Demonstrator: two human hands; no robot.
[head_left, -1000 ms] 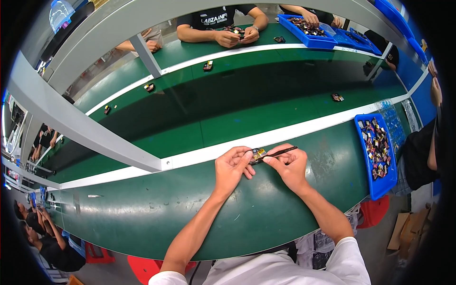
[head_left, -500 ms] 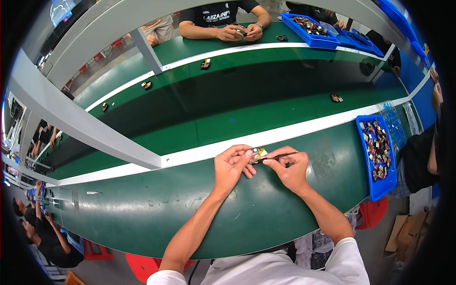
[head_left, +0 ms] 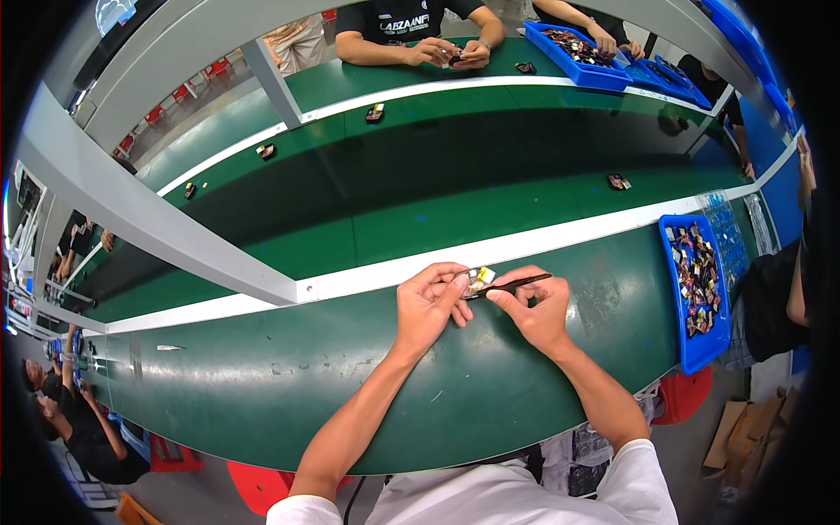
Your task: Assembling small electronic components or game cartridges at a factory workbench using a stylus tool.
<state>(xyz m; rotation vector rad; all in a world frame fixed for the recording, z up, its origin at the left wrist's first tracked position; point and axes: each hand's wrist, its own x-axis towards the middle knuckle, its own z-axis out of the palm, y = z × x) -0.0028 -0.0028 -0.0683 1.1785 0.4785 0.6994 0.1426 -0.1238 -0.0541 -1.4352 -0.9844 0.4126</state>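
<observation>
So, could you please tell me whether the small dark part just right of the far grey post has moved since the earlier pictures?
Yes, left: the small dark part now lies closer to the foot of the far grey post.

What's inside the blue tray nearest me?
Many small dark parts with white and yellow patches lie heaped in the blue tray; anything beneath the topmost ones is covered.

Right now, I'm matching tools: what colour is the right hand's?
The slim tool is blackish, best in head view.
</observation>
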